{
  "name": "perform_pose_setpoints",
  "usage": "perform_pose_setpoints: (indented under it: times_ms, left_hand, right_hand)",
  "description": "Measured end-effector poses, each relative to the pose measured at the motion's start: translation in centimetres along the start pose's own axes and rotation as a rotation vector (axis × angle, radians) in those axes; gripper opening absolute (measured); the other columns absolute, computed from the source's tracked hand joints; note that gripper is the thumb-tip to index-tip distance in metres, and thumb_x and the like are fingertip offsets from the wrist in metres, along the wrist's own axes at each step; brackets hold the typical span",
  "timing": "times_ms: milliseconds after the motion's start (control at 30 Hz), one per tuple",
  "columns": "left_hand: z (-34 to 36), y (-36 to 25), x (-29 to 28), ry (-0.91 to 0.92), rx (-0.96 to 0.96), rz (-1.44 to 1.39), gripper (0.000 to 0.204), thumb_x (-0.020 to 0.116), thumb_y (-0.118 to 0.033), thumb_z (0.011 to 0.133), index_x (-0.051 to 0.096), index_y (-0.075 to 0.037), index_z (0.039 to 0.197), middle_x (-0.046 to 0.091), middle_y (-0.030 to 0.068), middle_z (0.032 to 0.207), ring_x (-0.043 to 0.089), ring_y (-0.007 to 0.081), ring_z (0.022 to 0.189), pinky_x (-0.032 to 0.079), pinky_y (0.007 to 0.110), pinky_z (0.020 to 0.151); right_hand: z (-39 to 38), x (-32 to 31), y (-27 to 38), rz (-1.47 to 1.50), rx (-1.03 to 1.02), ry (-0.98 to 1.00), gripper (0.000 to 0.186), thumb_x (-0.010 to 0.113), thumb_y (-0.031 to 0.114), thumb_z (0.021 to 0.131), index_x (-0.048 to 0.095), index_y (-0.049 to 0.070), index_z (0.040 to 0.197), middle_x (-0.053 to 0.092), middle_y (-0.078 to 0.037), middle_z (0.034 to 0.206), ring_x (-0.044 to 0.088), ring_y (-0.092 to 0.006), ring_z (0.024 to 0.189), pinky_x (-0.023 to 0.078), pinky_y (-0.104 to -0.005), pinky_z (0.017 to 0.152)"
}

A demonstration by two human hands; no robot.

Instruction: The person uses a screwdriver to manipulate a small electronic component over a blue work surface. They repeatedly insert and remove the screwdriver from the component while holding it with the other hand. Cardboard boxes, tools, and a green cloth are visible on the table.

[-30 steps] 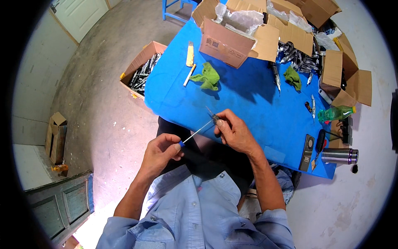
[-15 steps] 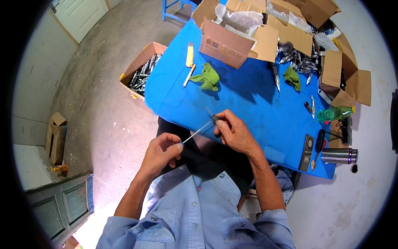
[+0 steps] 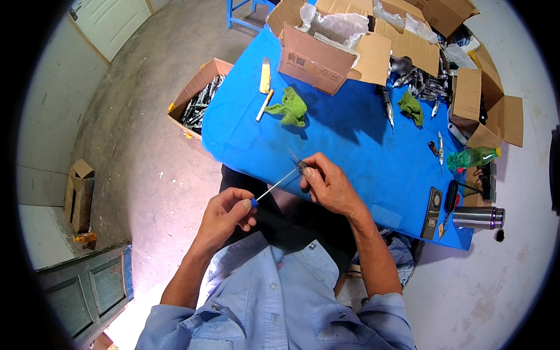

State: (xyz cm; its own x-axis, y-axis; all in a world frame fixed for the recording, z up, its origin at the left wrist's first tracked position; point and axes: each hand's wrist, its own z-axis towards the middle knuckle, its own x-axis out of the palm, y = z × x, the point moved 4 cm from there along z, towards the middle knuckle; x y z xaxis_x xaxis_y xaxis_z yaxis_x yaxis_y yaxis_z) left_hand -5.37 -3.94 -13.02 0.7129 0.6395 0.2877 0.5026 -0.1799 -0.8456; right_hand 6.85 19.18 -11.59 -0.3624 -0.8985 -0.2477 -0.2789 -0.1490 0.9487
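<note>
My left hand (image 3: pixel 230 213) grips the blue handle (image 3: pixel 254 202) of a screwdriver, whose long thin shaft (image 3: pixel 275 185) slants up to the small dark metal piece (image 3: pixel 301 165) pinched in my right hand (image 3: pixel 326 184). A fine pin (image 3: pixel 293 153) sticks out of that piece toward the upper left. Both hands are above the near edge of the blue table (image 3: pixel 350 146). Whether the shaft's tip is inside the piece or only against it, I cannot tell. Farther back lie a green cloth (image 3: pixel 289 108), a white stick (image 3: pixel 263 106) and a yellow object (image 3: pixel 265 74).
Open cardboard boxes (image 3: pixel 315 64) and piled metal parts (image 3: pixel 426 81) fill the table's back. At the right are a green bottle (image 3: pixel 473 157), a steel flask (image 3: pixel 475 217) and a dark flat tool (image 3: pixel 431 213). A box of parts (image 3: pixel 189 93) stands left of the table.
My left thumb and fingers have shifted slightly on the handle. My right hand and the piece in it have hardly moved.
</note>
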Motion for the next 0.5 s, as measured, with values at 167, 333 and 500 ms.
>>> perform_pose_setpoints:
  times_ms: [167,333,500]
  left_hand:
    - [0.3,-0.17,-0.3,0.029,-0.121,-0.053,0.026,0.063,-0.024,0.103,0.062,-0.001,0.113,0.069,0.0098,0.089,0.065,0.0103,0.066,0.052,0.023,0.051]
    - [0.22,-0.58,0.05,0.037,-0.149,-0.041,0.023,0.07,-0.018,0.096,0.061,-0.002,0.111,0.067,0.0072,0.087,0.063,0.0102,0.066,0.048,0.023,0.048]
    - [-0.06,-0.74,0.01,0.007,-0.059,0.082,0.031,0.077,-0.008,0.085,0.059,-0.004,0.11,0.064,0.0035,0.088,0.062,0.0112,0.072,0.048,0.024,0.052]
  right_hand:
    - [0.02,0.06,0.15,0.011,-0.004,0.006,0.017,0.052,0.017,0.108,0.056,0.001,0.112,0.064,-0.004,0.078,0.053,-0.0069,0.055,0.044,-0.0234,0.049]
    - [0.03,0.09,0.09,0.02,-0.003,0.009,0.017,0.052,0.017,0.108,0.056,0.001,0.113,0.064,-0.004,0.078,0.053,-0.0068,0.055,0.044,-0.0232,0.049]
    - [0.0,0.11,-0.05,0.028,-0.004,0.005,0.017,0.052,0.017,0.108,0.056,0.001,0.113,0.063,-0.004,0.078,0.053,-0.0067,0.055,0.044,-0.0232,0.05]
